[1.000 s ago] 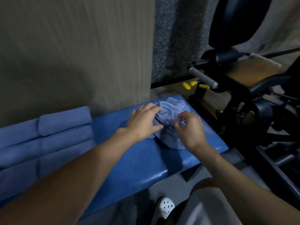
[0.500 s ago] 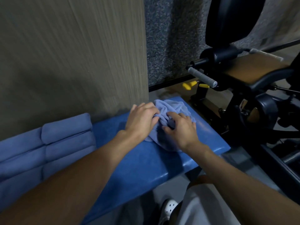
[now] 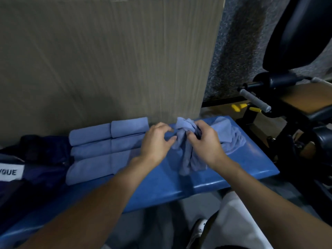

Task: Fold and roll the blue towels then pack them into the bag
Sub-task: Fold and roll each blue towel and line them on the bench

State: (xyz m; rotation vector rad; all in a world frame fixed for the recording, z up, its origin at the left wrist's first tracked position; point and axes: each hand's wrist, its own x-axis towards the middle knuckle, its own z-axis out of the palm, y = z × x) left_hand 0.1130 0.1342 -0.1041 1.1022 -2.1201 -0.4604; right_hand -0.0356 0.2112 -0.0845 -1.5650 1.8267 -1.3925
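At the left end of the bench (image 3: 233,178), a dark navy bag (image 3: 41,159) was seen lying slumped, with a white label (image 3: 10,172) on its near side bearing cut-off letters. Just to the right of the bag, the rolled towels (image 3: 100,148) were laid in tight rows, one behind another from the near edge to the far edge, the rearmost row set against the wooden panel (image 3: 107,60) that stood behind the bench. To the right of these rolls, the left hand (image 3: 156,142) was held above the padding with its fingers curled, and the left edge of the crumpled towel (image 3: 185,155) was pinched between thumb and fingertips. This towel was bunched into a loose vertical twist near the middle of the bench, its top gathered between the two hands and its lower end draped on the blue padding toward the near edge. Its upper part was gripped by the right hand (image 3: 204,142), whose fingers were closed round the cloth. Beyond that hand, a second loose towel (image 3: 230,135) was spread unfolded by the far right corner of the bench. Past the right end, a black exercise machine (image 3: 296,123) with a grey handle (image 3: 255,99) was visible, and a white shoe (image 3: 199,229) was seen on the floor below the near edge.
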